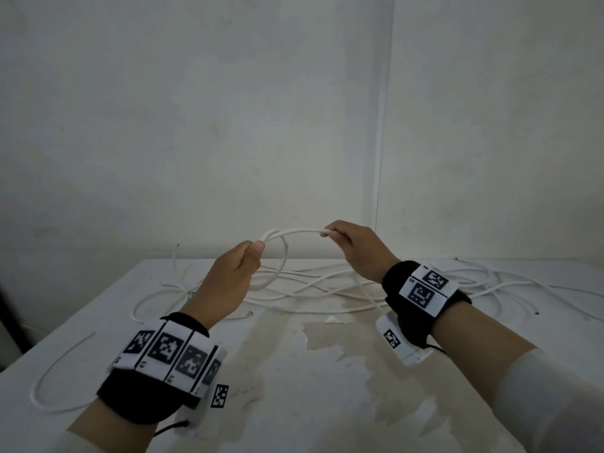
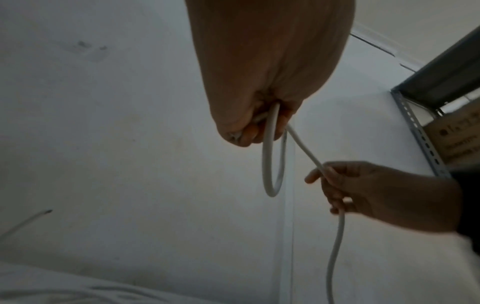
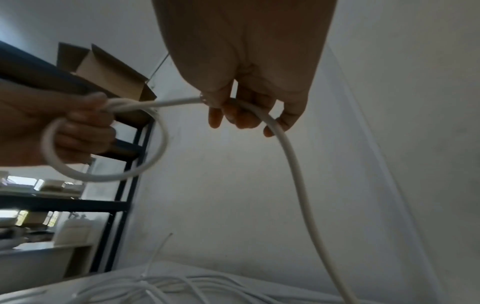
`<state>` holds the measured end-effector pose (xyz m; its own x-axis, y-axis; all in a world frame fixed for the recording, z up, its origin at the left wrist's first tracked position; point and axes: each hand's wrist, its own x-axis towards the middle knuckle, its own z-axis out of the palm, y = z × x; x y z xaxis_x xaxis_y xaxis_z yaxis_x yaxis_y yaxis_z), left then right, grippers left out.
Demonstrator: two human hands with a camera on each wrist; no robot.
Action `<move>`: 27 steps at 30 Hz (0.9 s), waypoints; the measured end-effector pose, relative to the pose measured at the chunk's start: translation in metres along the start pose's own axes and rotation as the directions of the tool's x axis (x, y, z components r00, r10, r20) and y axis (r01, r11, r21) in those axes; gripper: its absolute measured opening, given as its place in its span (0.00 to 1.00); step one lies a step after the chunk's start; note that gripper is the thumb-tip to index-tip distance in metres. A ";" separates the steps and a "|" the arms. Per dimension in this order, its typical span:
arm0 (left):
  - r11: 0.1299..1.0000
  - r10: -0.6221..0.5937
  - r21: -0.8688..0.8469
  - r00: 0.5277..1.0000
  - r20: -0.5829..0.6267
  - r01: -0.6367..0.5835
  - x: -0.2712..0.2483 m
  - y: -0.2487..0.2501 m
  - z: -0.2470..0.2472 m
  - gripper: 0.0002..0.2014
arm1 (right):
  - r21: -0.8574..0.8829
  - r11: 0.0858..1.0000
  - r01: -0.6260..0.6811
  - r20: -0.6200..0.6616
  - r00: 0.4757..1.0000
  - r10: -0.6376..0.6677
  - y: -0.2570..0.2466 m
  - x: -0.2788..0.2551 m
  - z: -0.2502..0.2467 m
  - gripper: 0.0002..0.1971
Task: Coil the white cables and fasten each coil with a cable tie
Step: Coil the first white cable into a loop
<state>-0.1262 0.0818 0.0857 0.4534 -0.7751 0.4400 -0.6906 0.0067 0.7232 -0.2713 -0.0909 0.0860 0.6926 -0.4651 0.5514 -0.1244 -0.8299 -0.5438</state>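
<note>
Coiling, 1st loops: left hand (image 1: 235, 276) grips coil (image 1: 277, 259) above table (image 1: 98, 322); right hand (image 1: 356, 248), at 3 o'clock, pinches cable (image 1: 300, 231). Next, prob.: feed slack, lay another loop.

We hold both hands raised in front of us, forearms stretched forward. Our left hand (image 1: 236, 273) has its fingers curled into a fist with the thumb on top. Our right hand (image 1: 356, 248) is near it, its fingers curled and pinching.
</note>
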 end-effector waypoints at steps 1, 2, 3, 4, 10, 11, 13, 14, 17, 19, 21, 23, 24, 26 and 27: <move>0.999 -0.018 -0.032 1.000 -0.011 0.017 -0.001 -0.001 -0.003 0.19 | -0.019 1.000 -0.002 -0.028 1.000 0.001 0.005 0.000 -0.003 0.13; 0.998 -0.033 -0.058 0.999 -0.025 0.032 -0.002 -0.002 -0.005 0.19 | -0.028 0.999 -0.016 -0.063 0.998 0.014 0.010 0.000 -0.007 0.12; 0.996 -0.044 -0.077 0.998 -0.039 0.041 -0.003 -0.003 -0.008 0.20 | -0.034 0.998 -0.043 -0.092 0.995 0.040 0.015 0.002 -0.010 0.12; 0.995 -0.051 -0.092 0.998 -0.048 0.047 -0.003 -0.004 -0.011 0.20 | -0.040 0.996 -0.078 -0.108 0.991 0.074 0.020 0.004 -0.011 0.11; 0.985 -0.065 -0.164 0.994 -0.089 0.050 -0.002 -0.005 -0.019 0.19 | -0.046 0.960 -0.277 -0.087 0.958 0.272 0.031 0.022 0.000 0.04; 0.985 -0.065 -0.167 0.994 -0.090 0.049 -0.002 -0.005 -0.021 0.19 | -0.080 0.960 -0.270 -0.074 0.962 0.264 0.031 0.024 0.004 0.04; 0.987 -0.060 -0.155 0.994 -0.088 0.046 -0.004 -0.007 -0.025 0.18 | -0.136 0.955 -0.263 -0.054 0.965 0.258 0.030 0.028 0.012 0.05; 0.988 -0.063 -0.145 0.993 -0.095 0.049 -0.005 -0.009 -0.027 0.18 | -0.135 0.952 -0.276 -0.053 0.961 0.271 0.032 0.030 0.015 0.04; 0.981 -0.108 -0.176 0.985 -0.133 0.084 -0.005 -0.017 -0.036 0.19 | -0.143 0.932 -0.333 -0.055 0.943 0.329 0.037 0.032 0.019 0.04; 0.971 -0.141 -0.213 0.981 -0.136 0.110 -0.003 -0.022 -0.040 0.19 | -0.276 0.915 -0.294 -0.024 0.954 0.300 0.042 0.033 0.024 0.05; 0.965 -0.167 -0.221 0.979 -0.120 0.138 0.000 -0.024 -0.039 0.19 | -0.410 0.889 -0.204 0.009 0.974 0.227 0.039 0.031 0.030 0.09; 0.961 -0.186 -0.226 0.977 -0.103 0.159 0.005 -0.023 -0.035 0.19 | -0.528 0.849 -0.017 0.022 0.999 0.034 0.037 0.029 0.040 0.11; 0.956 -0.203 -0.236 0.975 -0.092 0.176 0.007 -0.022 -0.033 0.20 | -0.578 0.813 0.066 0.056 0.998 -0.041 0.035 0.026 0.044 0.10; 0.938 -0.238 -0.274 0.969 -0.066 0.212 0.013 -0.021 -0.029 0.20 | -0.616 0.756 0.223 0.153 0.975 -0.163 0.029 0.020 0.050 0.12; 0.932 -0.249 -0.285 0.967 -0.052 0.224 0.015 -0.021 -0.026 0.20 | -0.601 0.737 0.308 0.219 0.951 -0.219 0.026 0.015 0.056 0.16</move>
<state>-0.0902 0.0866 0.0911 0.6397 -0.7183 0.2737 -0.3813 0.0127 0.9244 -0.2241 -0.1027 0.0448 0.8414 -0.1932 0.5047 -0.3055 -0.9404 0.1494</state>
